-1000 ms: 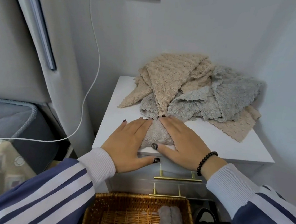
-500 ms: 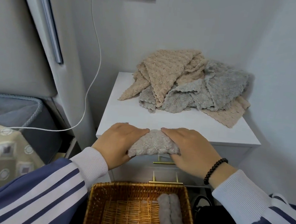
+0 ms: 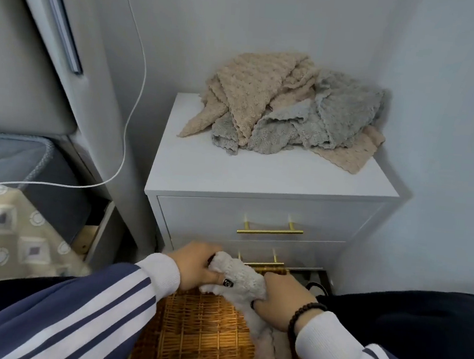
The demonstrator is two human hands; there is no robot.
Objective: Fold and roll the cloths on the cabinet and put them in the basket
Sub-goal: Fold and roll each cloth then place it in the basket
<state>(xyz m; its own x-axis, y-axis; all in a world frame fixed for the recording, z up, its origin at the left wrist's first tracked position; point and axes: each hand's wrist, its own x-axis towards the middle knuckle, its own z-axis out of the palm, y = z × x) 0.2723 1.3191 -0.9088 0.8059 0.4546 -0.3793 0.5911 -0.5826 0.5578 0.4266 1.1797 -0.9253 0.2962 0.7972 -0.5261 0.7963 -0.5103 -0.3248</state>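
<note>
Both hands are wrapped round one rolled cloth and I have it held over the basket. Left hand has fingers curled about the roll's far end, thumb tucked underneath; right hand clamps the near end from the side, fingers bent round the plush. The roll sits between the two palms, above the basket's back rim, not yet laid down as far as I can judge.

Below my right wrist, more pale plush lies along the basket's right side. It looks like cloth already stowed, though the blur keeps me from counting pieces. So I judge this cloth folded, rolled and about to go in.

Out past the hands, the cabinet stands against the wall. A loose pile of cloths, beige and grey mixed, lies heaped toward its back right corner, one beige piece trailing toward the right edge. None of that pile is folded, so most of the job is left. The pile is well apart from my hands, beyond the drawer fronts.
</note>
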